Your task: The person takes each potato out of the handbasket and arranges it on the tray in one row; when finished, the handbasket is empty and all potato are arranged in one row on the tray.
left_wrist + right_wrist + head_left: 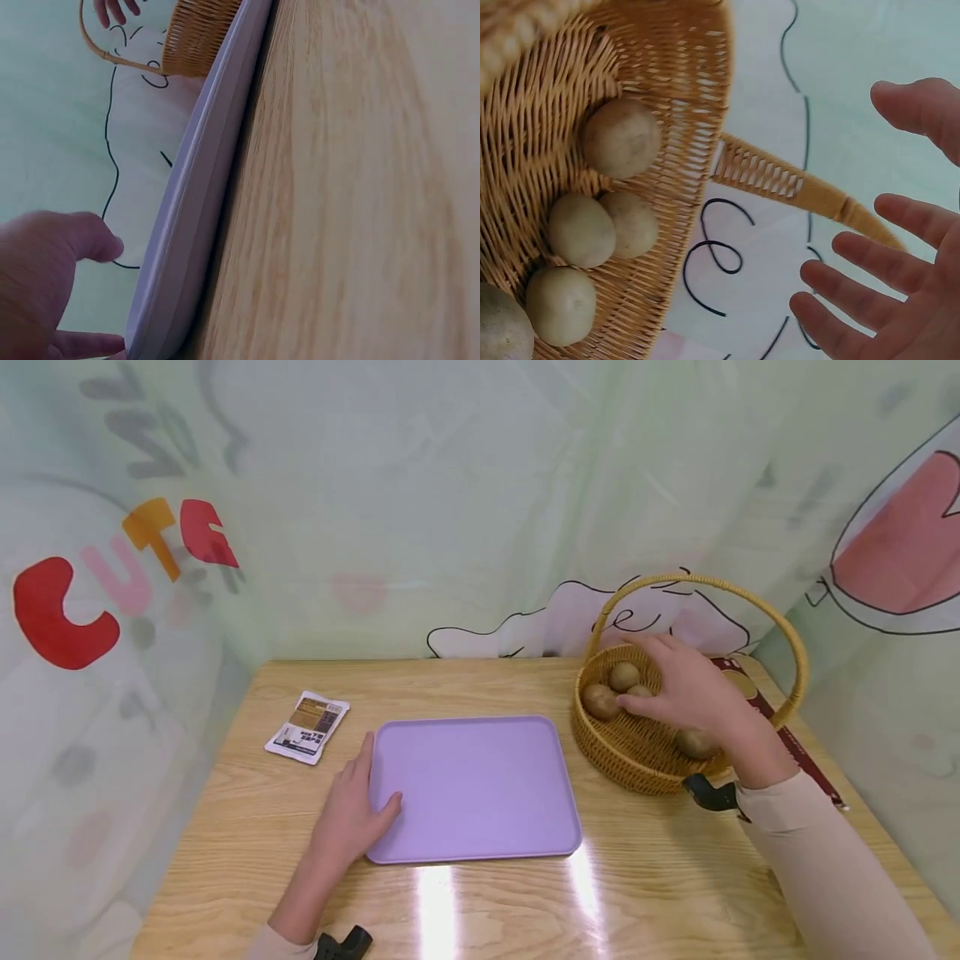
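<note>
**Right hand point(678, 689) spread above a basket point(611, 762) of potatoes point(602, 702)**

We see the right hand's fingers parted wide, gripping nothing; the basket sits between two and three o'clock from the purple tray point(476, 789) on the desk point(510, 910). Our left hand point(352, 810) lies at the tray's nine o'clock edge, fingers fairly straight, thumb apart, clasping nothing. We spot a packet point(307, 727) toward the tray's ten o'clock.

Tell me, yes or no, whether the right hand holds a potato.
No: the right wrist view shows the right hand spread and empty, apart from the potatoes in the basket.
</note>
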### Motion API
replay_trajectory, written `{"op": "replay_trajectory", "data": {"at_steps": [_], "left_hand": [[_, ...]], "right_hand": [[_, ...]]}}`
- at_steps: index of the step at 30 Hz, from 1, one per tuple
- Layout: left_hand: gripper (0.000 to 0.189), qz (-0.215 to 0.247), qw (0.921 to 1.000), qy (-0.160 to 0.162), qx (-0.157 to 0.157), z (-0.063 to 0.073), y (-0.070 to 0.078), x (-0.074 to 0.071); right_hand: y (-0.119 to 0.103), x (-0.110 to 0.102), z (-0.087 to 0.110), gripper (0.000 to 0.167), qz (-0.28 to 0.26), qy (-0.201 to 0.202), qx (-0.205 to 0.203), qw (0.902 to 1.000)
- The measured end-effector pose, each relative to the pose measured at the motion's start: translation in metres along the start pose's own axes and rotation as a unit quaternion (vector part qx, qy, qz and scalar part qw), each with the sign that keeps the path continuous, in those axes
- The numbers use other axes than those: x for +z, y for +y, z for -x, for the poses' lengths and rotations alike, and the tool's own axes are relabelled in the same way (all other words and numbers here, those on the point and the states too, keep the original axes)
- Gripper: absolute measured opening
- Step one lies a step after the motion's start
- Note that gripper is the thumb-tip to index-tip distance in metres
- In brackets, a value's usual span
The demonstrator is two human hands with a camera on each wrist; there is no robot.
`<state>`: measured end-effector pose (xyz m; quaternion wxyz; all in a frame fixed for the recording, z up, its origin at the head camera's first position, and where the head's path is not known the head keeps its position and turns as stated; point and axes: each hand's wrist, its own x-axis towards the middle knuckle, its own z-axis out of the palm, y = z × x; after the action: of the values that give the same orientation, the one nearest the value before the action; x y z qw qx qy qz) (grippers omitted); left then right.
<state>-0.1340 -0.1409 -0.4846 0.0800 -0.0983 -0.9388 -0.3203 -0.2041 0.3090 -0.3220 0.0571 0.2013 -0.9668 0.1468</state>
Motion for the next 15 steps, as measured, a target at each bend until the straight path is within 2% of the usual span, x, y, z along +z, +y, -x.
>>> {"op": "replay_trajectory", "data": {"at_steps": [6, 11, 15], "left_hand": [[0.087, 0.053, 0.998, 0.022, -0.028, -0.001, -0.005, 0.0], [0.065, 0.087, 0.9944, 0.037, -0.048, -0.002, -0.01, 0.001], [0.051, 0.113, 0.991, 0.048, -0.054, -0.003, -0.015, 0.003]], "right_hand": [[0.015, 0.008, -0.014, 0.08, -0.03, -0.024, 0.024, 0.999], [0.025, 0.012, -0.023, 0.079, -0.031, -0.051, 0.057, 0.9966], [0.031, 0.018, -0.03, 0.07, -0.036, -0.066, 0.05, 0.9959]]}}
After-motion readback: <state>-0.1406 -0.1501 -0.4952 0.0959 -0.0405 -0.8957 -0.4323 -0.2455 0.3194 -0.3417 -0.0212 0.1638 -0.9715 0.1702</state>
